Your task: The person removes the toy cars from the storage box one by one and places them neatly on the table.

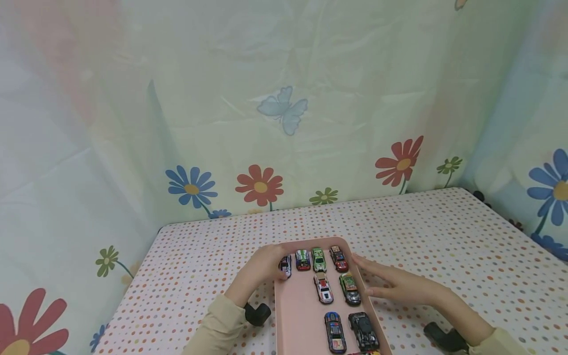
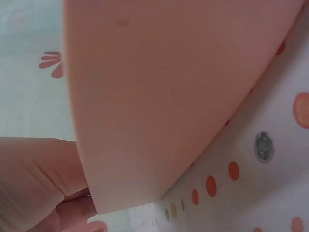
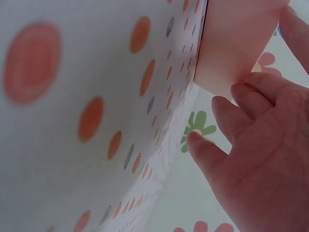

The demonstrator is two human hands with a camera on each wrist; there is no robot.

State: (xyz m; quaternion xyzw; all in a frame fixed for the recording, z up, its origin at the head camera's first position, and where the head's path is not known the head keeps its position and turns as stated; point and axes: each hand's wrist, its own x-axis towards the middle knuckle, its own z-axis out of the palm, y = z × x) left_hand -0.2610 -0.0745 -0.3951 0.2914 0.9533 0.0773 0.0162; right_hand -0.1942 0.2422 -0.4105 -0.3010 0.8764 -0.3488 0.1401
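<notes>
A pink tray [image 1: 293, 315] holds several toy cars in rows. At its far left corner my left hand [image 1: 265, 264] reaches over the rim and pinches a white and dark toy car [image 1: 286, 266] between thumb and fingers. The hand covers part of that car, and the tray's wall [image 2: 130, 106] hides the fingertips in the left wrist view. My right hand [image 1: 401, 285] lies along the tray's outer right side, its fingers extended and touching the wall near the far corner. To the right of the pinched car are a white-green car [image 1: 303, 260] and a green car [image 1: 318, 260].
Also in the tray are a red-black car [image 1: 338, 259], a white-red car [image 1: 323, 288], a green-black car [image 1: 350, 289], a blue car [image 1: 335, 333] and a black car [image 1: 363, 331]. The dotted tablecloth [image 1: 199, 256] runs back to a flowered curtain [image 1: 328, 59].
</notes>
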